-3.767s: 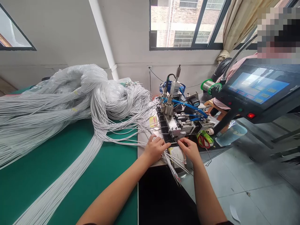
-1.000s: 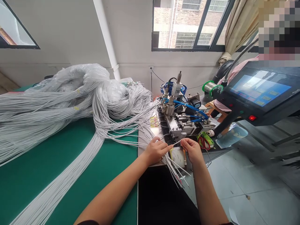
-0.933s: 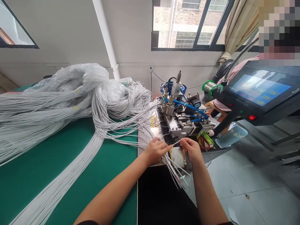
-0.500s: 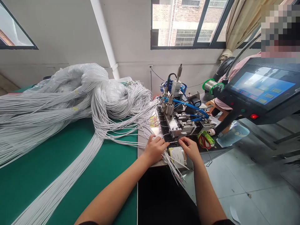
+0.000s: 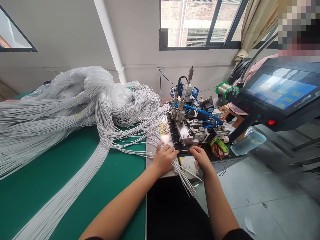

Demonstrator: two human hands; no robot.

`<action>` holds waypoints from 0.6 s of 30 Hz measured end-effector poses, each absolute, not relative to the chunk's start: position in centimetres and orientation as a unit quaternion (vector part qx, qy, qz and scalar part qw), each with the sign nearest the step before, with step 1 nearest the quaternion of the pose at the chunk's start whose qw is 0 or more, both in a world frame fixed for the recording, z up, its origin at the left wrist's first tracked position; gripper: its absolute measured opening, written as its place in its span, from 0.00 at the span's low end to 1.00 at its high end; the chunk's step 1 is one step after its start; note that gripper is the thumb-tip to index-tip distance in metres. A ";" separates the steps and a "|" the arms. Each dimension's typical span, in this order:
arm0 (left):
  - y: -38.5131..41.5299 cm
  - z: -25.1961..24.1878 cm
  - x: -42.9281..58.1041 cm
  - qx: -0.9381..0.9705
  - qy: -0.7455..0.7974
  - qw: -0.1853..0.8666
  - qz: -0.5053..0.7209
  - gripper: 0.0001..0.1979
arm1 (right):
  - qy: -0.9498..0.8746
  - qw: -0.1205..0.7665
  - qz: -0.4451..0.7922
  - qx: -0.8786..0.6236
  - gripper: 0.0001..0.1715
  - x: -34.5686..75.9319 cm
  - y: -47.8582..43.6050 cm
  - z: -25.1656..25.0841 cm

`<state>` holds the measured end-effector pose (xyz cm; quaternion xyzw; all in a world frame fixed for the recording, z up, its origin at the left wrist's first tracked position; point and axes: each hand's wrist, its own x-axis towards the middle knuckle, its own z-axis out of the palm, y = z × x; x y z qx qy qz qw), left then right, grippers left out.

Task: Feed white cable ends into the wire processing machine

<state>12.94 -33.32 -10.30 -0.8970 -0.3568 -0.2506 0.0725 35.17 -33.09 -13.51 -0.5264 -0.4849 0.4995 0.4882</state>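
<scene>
My left hand (image 5: 163,158) is closed over a fan of thin white wires (image 5: 183,178) whose ends hang off the bench edge. My right hand (image 5: 200,157) pinches one white wire at the front of the small metal machine (image 5: 188,130), which has blue air hoses. Between the two hands the single wire runs almost level. A small white block (image 5: 189,163) sits just below my right hand.
A huge pile of white wires (image 5: 75,110), partly in clear plastic, covers the green table (image 5: 75,176). A touch-screen panel (image 5: 280,91) on an arm hangs at the right. Red-handled scissors (image 5: 218,149) lie beside the machine. Another person sits behind the panel.
Both hands have moved forward from just short of the machine, carrying the single wire's end up to its front. The wire bundle under my left hand stays put.
</scene>
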 end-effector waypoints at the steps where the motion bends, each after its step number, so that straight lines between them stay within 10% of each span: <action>1: -33.3 -10.3 12.9 -0.897 -0.357 0.072 -0.250 0.20 | -0.463 0.493 0.514 -0.527 0.20 35.0 -33.0 -13.7; 18: -33.1 -10.4 12.9 -0.875 -0.385 0.074 -0.283 0.18 | -0.454 0.543 0.429 -0.561 0.23 35.6 -35.3 -12.5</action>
